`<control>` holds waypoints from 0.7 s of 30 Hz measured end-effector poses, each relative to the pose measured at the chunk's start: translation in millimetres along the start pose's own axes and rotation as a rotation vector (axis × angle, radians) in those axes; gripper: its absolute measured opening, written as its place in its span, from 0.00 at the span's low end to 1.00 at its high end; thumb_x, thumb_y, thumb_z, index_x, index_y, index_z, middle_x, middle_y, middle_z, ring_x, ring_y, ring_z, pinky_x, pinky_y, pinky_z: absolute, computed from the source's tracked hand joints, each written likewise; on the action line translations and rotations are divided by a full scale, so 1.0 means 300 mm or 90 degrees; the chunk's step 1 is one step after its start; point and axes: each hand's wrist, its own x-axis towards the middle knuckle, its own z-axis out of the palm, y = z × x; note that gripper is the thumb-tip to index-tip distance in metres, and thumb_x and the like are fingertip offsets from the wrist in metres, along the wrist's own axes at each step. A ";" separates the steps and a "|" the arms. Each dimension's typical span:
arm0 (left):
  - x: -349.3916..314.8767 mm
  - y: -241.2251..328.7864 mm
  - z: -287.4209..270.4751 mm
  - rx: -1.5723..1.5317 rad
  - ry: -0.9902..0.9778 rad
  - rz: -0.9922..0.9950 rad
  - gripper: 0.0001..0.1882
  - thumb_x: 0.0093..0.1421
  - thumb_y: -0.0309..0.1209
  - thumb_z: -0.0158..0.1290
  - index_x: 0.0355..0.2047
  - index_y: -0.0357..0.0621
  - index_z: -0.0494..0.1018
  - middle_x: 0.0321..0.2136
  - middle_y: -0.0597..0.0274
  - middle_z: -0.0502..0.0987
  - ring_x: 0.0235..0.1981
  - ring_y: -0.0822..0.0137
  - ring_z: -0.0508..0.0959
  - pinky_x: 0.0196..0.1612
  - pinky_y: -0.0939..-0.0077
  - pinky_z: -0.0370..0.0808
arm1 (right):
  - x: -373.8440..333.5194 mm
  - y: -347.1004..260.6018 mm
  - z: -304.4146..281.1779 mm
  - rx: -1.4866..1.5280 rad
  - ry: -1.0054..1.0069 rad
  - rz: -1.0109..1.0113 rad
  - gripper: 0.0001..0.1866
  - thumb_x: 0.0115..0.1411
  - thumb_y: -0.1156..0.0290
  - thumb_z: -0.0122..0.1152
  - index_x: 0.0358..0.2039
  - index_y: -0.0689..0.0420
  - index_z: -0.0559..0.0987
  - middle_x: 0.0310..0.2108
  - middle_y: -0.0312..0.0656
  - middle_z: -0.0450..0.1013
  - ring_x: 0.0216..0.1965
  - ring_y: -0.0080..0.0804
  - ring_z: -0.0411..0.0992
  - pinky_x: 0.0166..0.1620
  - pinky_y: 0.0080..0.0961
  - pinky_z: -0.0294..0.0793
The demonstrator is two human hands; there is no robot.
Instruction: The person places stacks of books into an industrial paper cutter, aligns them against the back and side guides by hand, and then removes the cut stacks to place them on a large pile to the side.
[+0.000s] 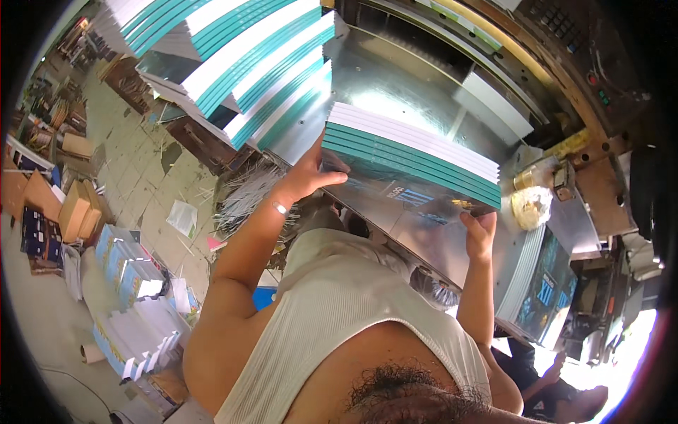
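Note:
Between my two hands is a stack of several dark-covered paperback books (413, 157), with white page edges and teal edges facing up. My left hand (311, 173) closes on the left end, its thumb lying across the front cover. At the other end my right hand (480, 227) grips the lower right corner, with the thumb on the cover and the other fingers mostly hidden. The stack is tilted toward me over a shiny metal table (364, 78). I cannot tell whether its lower edge rests on the metal.
Tall piles of similar books (247, 60) stand at the far left of the table. More books (544, 290) lie at right, near a wrapped bundle (531, 206). Paper trimmings (247, 194) heap below the left edge. Book stacks (131, 261) sit on the floor. Another person (554, 381) is at lower right.

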 end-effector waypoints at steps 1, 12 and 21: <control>-0.016 -0.026 0.028 -0.082 0.050 0.005 0.41 0.53 0.22 0.65 0.64 0.40 0.58 0.53 0.59 0.72 0.52 0.66 0.73 0.53 0.70 0.73 | -0.004 0.009 0.031 0.024 0.044 -0.002 0.33 0.54 0.77 0.63 0.62 0.61 0.70 0.55 0.41 0.73 0.58 0.32 0.69 0.62 0.30 0.64; -0.046 -0.075 0.007 -0.023 0.056 -0.118 0.16 0.58 0.27 0.62 0.44 0.40 0.72 0.39 0.61 0.77 0.43 0.69 0.75 0.50 0.73 0.72 | -0.050 0.156 0.101 0.075 0.130 0.038 0.27 0.58 0.81 0.65 0.58 0.58 0.71 0.43 0.34 0.73 0.41 0.25 0.71 0.44 0.25 0.72; -0.023 0.020 -0.059 0.121 -0.027 -0.010 0.12 0.57 0.32 0.70 0.37 0.39 0.84 0.35 0.57 0.86 0.39 0.67 0.84 0.46 0.72 0.76 | -0.061 0.180 0.041 -0.114 0.073 0.043 0.18 0.54 0.80 0.68 0.47 0.61 0.78 0.38 0.34 0.76 0.40 0.25 0.72 0.44 0.24 0.72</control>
